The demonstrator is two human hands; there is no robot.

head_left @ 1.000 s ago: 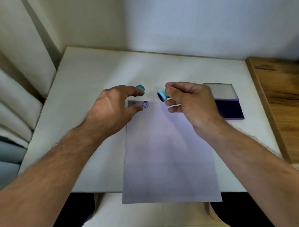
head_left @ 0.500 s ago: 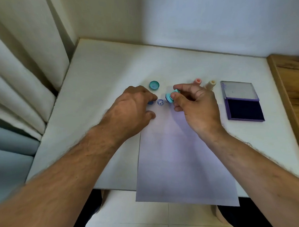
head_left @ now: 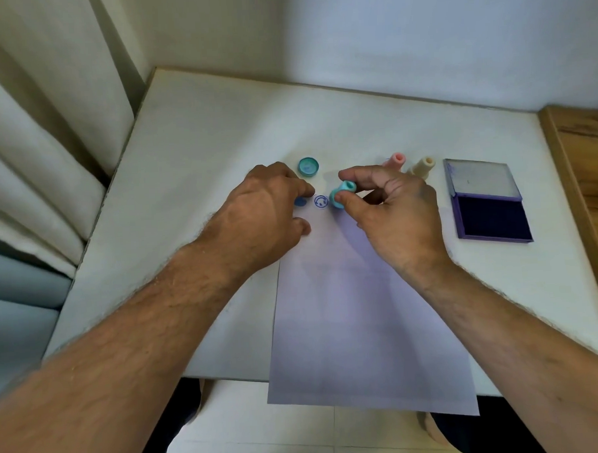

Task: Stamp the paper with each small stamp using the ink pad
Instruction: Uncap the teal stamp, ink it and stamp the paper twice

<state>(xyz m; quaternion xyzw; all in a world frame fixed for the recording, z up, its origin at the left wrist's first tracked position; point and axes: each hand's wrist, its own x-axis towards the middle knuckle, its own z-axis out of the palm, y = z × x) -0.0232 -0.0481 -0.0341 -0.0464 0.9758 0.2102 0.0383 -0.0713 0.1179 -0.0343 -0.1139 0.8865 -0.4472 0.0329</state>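
From my view the paper [head_left: 359, 309] runs from frame centre to the bottom, hanging off the table [head_left: 201, 134]. Cap [head_left: 308, 166] sits above its top-left corner, two stamps [head_left: 398, 160] [head_left: 424, 166] upper right, ink pad [head_left: 487, 204] further right.

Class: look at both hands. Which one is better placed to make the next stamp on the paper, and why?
The right hand. It already pinches the teal stamp just right of the last print, over the paper. The left hand lies on the paper's top corner, steadying it, and holds no stamp.
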